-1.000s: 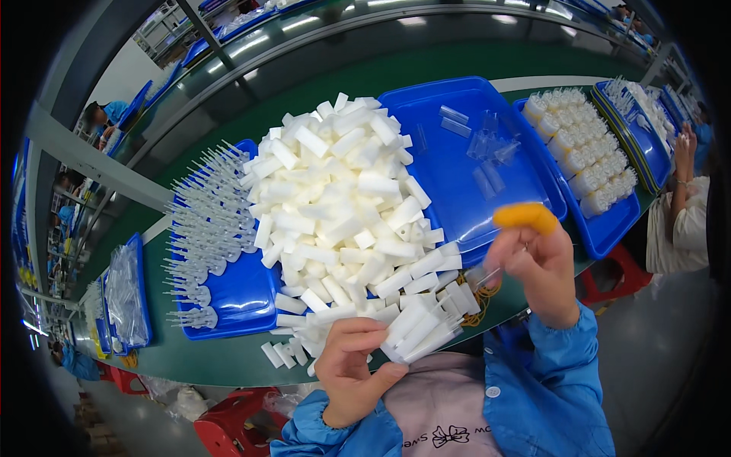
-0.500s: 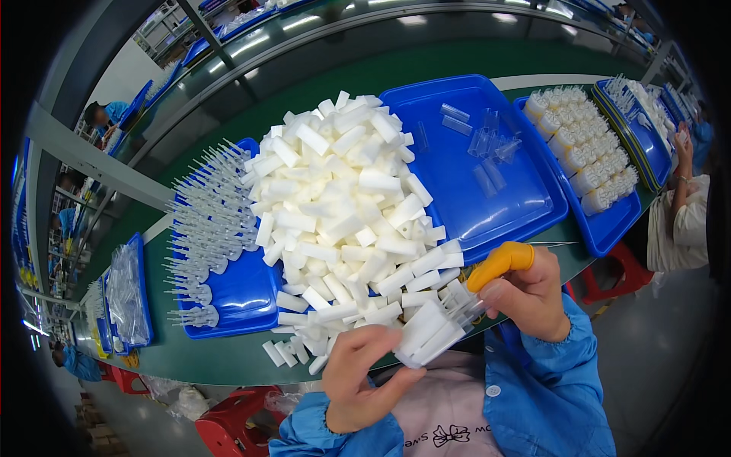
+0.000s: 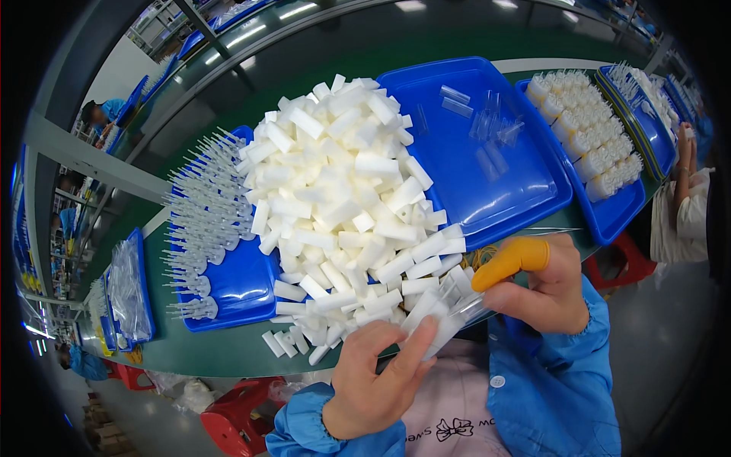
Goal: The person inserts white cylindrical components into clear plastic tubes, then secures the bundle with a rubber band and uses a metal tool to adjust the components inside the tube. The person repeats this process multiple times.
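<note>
Your left hand (image 3: pixel 373 385): bundle of white pieces (image 3: pixel 451 325) pinched between thumb and fingers, protruding rightward past the fingertips. Your right hand (image 3: pixel 550 288): clear piece (image 3: pixel 474 307) pinched at its right end, beside the bundle.

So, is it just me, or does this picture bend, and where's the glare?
Head view: yes, the near edge of the green table curves and the corners go black; head view again: glare shows as pale glints on the big blue tray; also head view: the white pile looks washed out in its middle, pieces blending together.
</note>
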`<action>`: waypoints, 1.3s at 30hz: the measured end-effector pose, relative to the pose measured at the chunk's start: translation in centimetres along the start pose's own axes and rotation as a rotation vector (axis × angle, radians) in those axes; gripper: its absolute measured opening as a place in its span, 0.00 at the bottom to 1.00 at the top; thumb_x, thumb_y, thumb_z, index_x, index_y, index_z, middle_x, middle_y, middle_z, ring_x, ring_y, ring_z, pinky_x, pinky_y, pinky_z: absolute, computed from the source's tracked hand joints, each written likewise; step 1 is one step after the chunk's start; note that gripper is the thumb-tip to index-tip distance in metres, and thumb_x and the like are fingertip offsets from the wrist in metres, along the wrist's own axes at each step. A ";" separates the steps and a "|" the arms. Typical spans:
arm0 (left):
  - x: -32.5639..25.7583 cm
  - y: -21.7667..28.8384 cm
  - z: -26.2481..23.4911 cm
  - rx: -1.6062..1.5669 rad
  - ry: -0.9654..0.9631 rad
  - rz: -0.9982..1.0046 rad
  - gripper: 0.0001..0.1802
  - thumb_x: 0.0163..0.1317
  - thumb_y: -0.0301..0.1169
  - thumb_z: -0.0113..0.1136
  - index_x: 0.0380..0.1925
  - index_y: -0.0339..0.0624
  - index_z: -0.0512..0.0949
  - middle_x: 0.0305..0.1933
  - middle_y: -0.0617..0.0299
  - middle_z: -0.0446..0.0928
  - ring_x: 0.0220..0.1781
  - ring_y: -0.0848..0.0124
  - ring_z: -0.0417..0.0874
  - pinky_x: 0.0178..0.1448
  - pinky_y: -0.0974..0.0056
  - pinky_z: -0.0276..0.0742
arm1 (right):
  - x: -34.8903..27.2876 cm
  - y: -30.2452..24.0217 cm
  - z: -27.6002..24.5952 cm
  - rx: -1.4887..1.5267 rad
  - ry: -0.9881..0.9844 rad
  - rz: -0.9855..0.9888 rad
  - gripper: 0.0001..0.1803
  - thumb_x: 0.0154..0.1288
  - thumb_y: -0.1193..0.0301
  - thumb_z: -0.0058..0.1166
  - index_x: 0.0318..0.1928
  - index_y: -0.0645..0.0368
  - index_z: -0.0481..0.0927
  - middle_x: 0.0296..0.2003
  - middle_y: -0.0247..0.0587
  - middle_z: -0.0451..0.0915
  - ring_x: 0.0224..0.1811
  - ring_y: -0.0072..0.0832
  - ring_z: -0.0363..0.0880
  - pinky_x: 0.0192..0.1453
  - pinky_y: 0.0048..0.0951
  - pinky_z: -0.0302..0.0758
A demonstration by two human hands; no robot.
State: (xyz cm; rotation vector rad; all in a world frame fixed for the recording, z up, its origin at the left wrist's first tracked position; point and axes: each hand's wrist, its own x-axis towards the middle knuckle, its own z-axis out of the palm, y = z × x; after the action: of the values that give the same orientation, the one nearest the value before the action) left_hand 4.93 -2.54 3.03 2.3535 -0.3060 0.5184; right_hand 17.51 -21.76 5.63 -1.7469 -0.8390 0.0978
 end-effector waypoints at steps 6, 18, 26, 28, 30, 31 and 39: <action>0.1 -1.0 0.0 -0.021 -0.064 0.120 0.32 0.33 0.24 0.73 0.47 0.43 0.79 0.40 0.57 0.70 0.41 0.61 0.73 0.44 0.62 0.71 | 0.1 -0.2 -0.2 0.003 -0.106 0.014 0.08 0.52 0.70 0.65 0.31 0.60 0.82 0.21 0.36 0.79 0.19 0.22 0.74 0.24 0.21 0.67; -1.0 -1.8 2.1 -0.841 0.217 -0.362 0.23 0.46 0.19 0.69 0.45 0.34 0.78 0.52 0.51 0.70 0.50 0.65 0.76 0.55 0.64 0.73 | -0.6 0.4 0.9 0.007 0.051 0.019 0.15 0.54 0.75 0.57 0.44 0.64 0.78 0.38 0.41 0.74 0.43 0.33 0.71 0.47 0.29 0.67; -1.0 -1.3 2.2 -1.329 0.204 -0.545 0.27 0.48 0.19 0.68 0.51 0.30 0.72 0.55 0.50 0.65 0.55 0.65 0.73 0.61 0.61 0.68 | -2.7 1.6 2.2 0.215 0.218 -0.049 0.13 0.42 0.79 0.62 0.33 0.60 0.78 0.35 0.36 0.78 0.52 0.39 0.69 0.60 0.44 0.60; -1.4 -2.0 2.4 -1.254 0.121 -0.420 0.28 0.48 0.19 0.69 0.50 0.30 0.71 0.53 0.51 0.66 0.55 0.64 0.72 0.61 0.60 0.69 | -3.0 1.3 2.5 0.206 0.184 -0.070 0.13 0.41 0.77 0.63 0.33 0.58 0.78 0.35 0.35 0.79 0.52 0.39 0.69 0.62 0.46 0.58; -1.5 -1.7 2.5 -1.261 0.145 -0.425 0.26 0.47 0.19 0.69 0.48 0.31 0.72 0.52 0.51 0.67 0.55 0.64 0.73 0.61 0.61 0.69 | -3.4 1.5 3.2 0.229 0.212 -0.089 0.13 0.40 0.75 0.64 0.31 0.57 0.78 0.34 0.34 0.79 0.52 0.38 0.70 0.64 0.49 0.56; -1.5 -1.6 2.6 -1.264 0.158 -0.427 0.25 0.47 0.19 0.70 0.46 0.31 0.73 0.51 0.52 0.67 0.55 0.64 0.73 0.60 0.61 0.69 | -3.6 1.4 3.5 0.229 0.219 -0.096 0.13 0.40 0.75 0.64 0.31 0.57 0.79 0.34 0.34 0.79 0.51 0.38 0.70 0.64 0.49 0.56; -2.0 -1.7 2.7 -1.207 0.181 -0.413 0.25 0.43 0.20 0.72 0.44 0.32 0.75 0.49 0.51 0.69 0.53 0.64 0.74 0.59 0.61 0.71 | -4.1 1.4 4.8 0.263 0.235 -0.063 0.12 0.39 0.75 0.65 0.29 0.58 0.79 0.34 0.34 0.79 0.50 0.38 0.70 0.64 0.50 0.56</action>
State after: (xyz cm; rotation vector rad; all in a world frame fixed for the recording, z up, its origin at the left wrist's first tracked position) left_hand 4.50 -2.93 -0.67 1.1336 -0.0062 0.2178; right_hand 12.87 -20.37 1.32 -1.4515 -0.6757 -0.0375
